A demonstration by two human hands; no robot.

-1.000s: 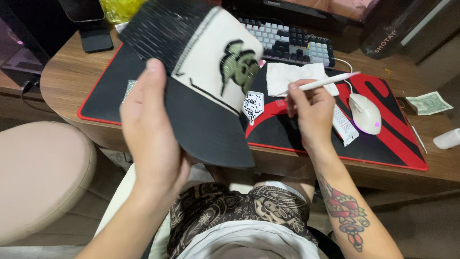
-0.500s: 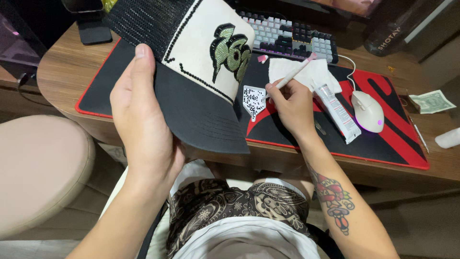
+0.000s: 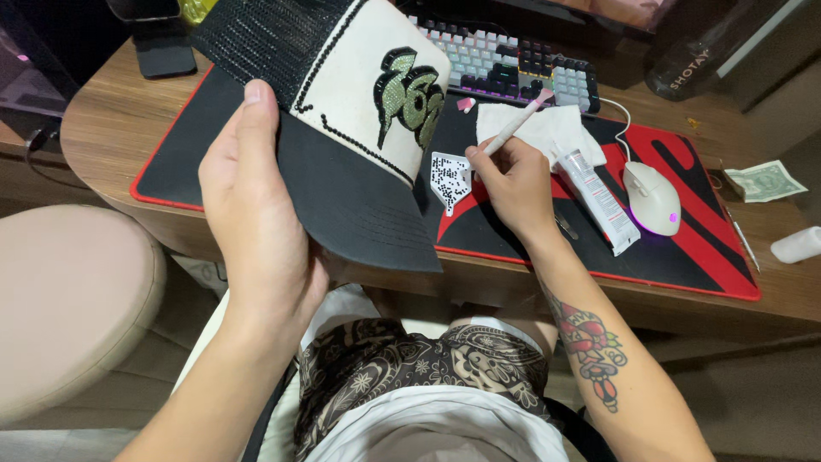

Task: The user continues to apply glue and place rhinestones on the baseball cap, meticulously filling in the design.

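While the left hand point(image 3: 256, 222) grips the black brim of a trucker cap point(image 3: 342, 111), thumb on top and fingers hidden underneath, the right hand point(image 3: 513, 184) is closed around a slim pink-tipped applicator pen point(image 3: 513, 127), held like a pencil with its lower end toward a small white tray of dark rhinestones point(image 3: 449, 178). The cap is held up over the desk's near edge, tilted so its cream front panel and green gem-studded emblem face the camera. It looks light, with a stiff brim that makes the sound place to hold; the mesh back and padded front seem softer, and the glued stones likely knock loose if rubbed. The left forearm rises from the lap, wrist bent back; the tattooed right forearm reaches forward, the hand low over the red-and-black desk mat point(image 3: 684, 257). Beyond lie a crumpled white tissue point(image 3: 556, 128), a glue tube point(image 3: 599, 201), a white mouse point(image 3: 652, 198), a keyboard point(image 3: 513, 68) and a banknote point(image 3: 764, 181).
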